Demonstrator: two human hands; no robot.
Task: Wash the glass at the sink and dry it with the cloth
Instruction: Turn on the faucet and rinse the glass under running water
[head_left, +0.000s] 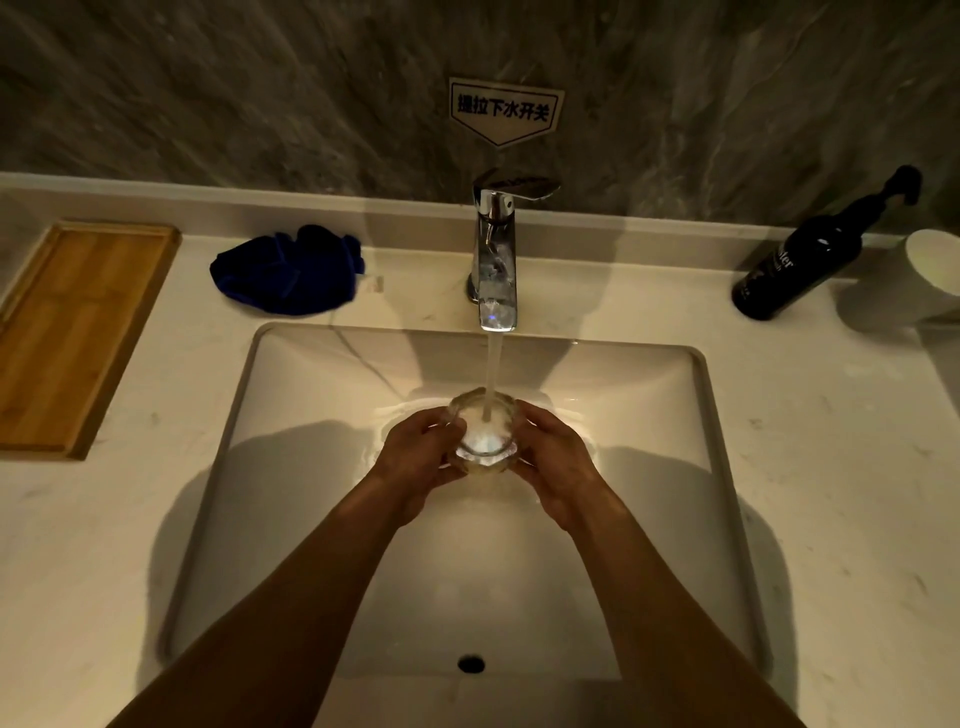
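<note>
A clear glass (483, 431) stands upright over the white sink basin (311, 467), mouth up, under the running stream from the chrome tap (496, 260). Water pours straight into it. My left hand (421, 457) wraps the glass's left side and my right hand (558, 462) wraps its right side, so both hold it. A crumpled dark blue cloth (288, 270) lies on the counter behind the basin, left of the tap, apart from both hands.
A wooden tray (72, 332) sits on the counter at far left. A black pump bottle (810, 254) and a white cup (935, 262) stand at the right. A sign (504, 109) hangs on the dark wall above the tap. The overflow hole (471, 663) is at the basin's near wall.
</note>
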